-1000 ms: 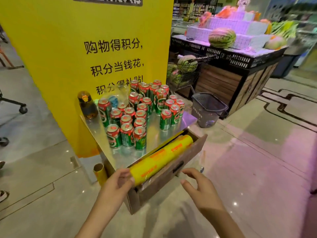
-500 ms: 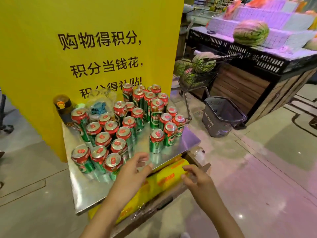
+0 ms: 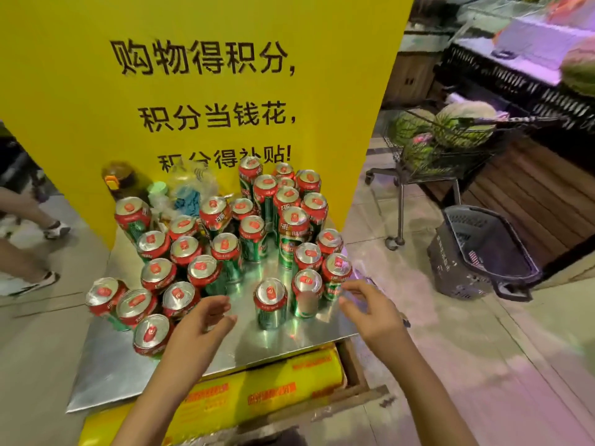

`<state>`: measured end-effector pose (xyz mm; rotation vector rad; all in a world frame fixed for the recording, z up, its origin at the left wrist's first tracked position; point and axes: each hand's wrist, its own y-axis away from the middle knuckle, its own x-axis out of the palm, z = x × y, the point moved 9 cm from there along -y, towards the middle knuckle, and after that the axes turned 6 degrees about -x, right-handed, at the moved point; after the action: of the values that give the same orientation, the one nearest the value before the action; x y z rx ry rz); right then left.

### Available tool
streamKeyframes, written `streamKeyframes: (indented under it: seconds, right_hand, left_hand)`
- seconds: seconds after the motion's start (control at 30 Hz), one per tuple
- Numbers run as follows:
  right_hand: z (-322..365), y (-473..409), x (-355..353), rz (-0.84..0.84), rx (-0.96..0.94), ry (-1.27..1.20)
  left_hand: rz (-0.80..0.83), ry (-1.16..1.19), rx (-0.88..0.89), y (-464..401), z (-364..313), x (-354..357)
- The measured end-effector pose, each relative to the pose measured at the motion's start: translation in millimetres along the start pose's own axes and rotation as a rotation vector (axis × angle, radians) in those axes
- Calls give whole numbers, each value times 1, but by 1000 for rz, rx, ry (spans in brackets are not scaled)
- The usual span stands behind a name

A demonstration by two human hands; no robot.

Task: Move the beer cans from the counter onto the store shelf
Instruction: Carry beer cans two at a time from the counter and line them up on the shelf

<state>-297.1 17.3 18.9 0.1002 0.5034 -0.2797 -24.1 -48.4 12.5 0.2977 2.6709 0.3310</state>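
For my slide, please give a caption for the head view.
Both hands, left and right, reach empty toward beer cans on the metal counter.

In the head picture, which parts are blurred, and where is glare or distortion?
Head view: the right hand and the edges of the frame are smeared by motion; the cans near the middle are fairly sharp. The metal counter shows coloured reflections. Wide-angle bending tilts the yellow sign and the shopping cart.
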Motion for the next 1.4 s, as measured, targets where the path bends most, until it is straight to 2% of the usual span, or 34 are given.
streamKeyframes:
  seconds: [0.17, 0.33, 0.47, 0.57, 0.8, 1.13, 1.4]
  right_hand:
    - [-5, -57, -10, 34, -8, 42]
    - [-4, -124, -15, 49, 15, 54]
    - [-4, -177, -8, 70, -5, 14]
    - [-11, -208, 11, 148, 27, 1]
    - [-31, -243, 34, 252, 0, -54]
    - [-49, -257, 34, 225, -55, -122]
    - [-41, -256, 21, 206, -36, -229]
  left_hand:
    - [-6, 56, -13, -51, -20, 14]
    - [18, 4, 15, -111, -44, 49]
    - [127, 9, -51, -149, -55, 84]
    - [181, 57, -16, -166, -68, 103]
    - [83, 103, 16, -189, -65, 114]
    - [-27, -4, 63, -189, -70, 112]
    - [-176, 23, 74, -176, -71, 92]
